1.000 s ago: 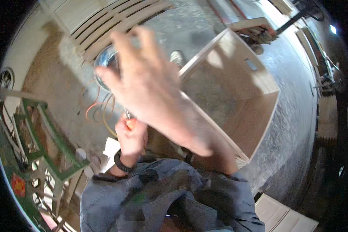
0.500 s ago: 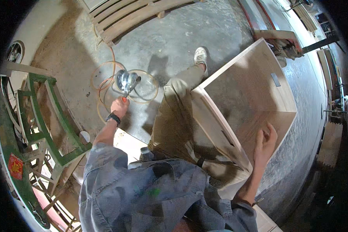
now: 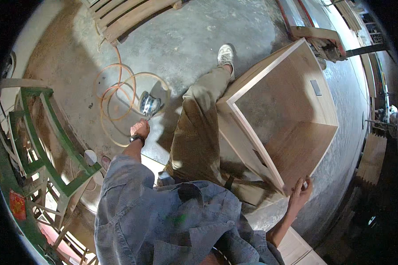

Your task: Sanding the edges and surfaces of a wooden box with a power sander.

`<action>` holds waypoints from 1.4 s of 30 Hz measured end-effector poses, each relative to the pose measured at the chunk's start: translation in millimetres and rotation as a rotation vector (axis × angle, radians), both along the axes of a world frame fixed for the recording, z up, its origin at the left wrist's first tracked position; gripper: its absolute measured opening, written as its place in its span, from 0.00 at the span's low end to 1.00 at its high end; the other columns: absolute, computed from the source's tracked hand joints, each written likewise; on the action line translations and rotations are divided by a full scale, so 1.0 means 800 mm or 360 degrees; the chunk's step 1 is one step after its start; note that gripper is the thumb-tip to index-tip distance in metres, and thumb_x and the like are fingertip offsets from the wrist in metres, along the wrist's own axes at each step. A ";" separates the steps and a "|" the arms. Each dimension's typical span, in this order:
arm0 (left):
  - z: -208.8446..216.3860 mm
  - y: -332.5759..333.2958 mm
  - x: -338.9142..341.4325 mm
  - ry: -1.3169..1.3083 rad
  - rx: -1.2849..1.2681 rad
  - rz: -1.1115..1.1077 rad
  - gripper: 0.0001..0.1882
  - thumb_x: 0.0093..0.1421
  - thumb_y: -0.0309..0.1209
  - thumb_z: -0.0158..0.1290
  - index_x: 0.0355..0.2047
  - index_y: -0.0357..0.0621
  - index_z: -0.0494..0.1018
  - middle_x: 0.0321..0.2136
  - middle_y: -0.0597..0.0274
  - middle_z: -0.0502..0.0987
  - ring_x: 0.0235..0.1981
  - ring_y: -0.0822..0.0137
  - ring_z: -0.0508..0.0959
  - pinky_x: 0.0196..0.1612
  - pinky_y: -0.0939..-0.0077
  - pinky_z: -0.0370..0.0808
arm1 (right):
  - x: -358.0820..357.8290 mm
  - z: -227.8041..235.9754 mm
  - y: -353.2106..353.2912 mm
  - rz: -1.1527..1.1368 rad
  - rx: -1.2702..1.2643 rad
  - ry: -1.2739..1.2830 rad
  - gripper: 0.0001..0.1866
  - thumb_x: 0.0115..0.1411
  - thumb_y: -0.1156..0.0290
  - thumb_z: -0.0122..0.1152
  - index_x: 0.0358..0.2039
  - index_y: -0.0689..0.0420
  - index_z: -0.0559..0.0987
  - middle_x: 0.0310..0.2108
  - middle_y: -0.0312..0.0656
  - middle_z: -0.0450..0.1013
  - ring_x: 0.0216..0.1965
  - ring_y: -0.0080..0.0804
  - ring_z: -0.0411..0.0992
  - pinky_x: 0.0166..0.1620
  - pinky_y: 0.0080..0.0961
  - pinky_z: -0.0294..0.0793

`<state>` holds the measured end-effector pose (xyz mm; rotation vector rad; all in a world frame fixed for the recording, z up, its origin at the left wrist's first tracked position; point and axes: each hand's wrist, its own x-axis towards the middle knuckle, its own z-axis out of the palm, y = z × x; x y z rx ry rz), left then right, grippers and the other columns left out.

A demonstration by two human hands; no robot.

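Two hands are at work, well apart. The left hand (image 3: pixel 140 129) reaches down toward the sander (image 3: pixel 149 104), which lies on the concrete floor (image 3: pixel 199 35) just beyond the fingertips, away from the body; the fingers look curled together around something thin, perhaps the sander's cord, though I cannot tell for sure. The left hand is by far the nearer to the sander. The sander is a small, rounded, shiny metal tool, lying inside loops of orange hose (image 3: pixel 119 95); it looks compact, so its long axis is hard to tell.

The right hand (image 3: pixel 300 192) rests its spread fingers on the near lower corner of the cabinet (image 3: pixel 292 115), an open wooden box lying on its side with pale edges and a brown inside, its long side running away from the person. A green frame (image 3: pixel 53 145) stands to the left.
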<state>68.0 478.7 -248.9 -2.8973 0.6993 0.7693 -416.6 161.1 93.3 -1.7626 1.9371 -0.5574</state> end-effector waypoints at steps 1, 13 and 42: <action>-0.011 0.007 -0.001 0.0033 0.0032 -0.0081 0.16 0.64 0.41 0.40 0.39 0.41 0.70 0.32 0.45 0.80 0.36 0.47 0.81 0.40 0.51 0.76 | -0.007 -0.005 0.006 -0.0025 -0.0064 -0.0033 0.25 0.64 0.61 0.58 0.56 0.62 0.69 0.53 0.48 0.67 0.44 0.34 0.70 0.37 0.26 0.75; -0.066 0.024 -0.018 0.0162 0.0045 -0.0032 0.13 0.66 0.40 0.38 0.40 0.49 0.69 0.34 0.44 0.80 0.39 0.43 0.79 0.42 0.49 0.75 | -0.027 -0.038 0.021 0.0081 -0.0227 0.0195 0.22 0.64 0.63 0.57 0.54 0.64 0.71 0.49 0.51 0.67 0.43 0.35 0.69 0.49 0.31 0.70; -0.187 0.095 0.040 0.0183 0.0186 -0.0626 0.18 0.56 0.43 0.51 0.37 0.41 0.77 0.35 0.40 0.79 0.38 0.45 0.80 0.41 0.52 0.76 | -0.008 -0.046 0.057 0.0045 -0.0299 0.0035 0.23 0.62 0.64 0.57 0.53 0.66 0.71 0.48 0.53 0.68 0.47 0.41 0.69 0.51 0.34 0.69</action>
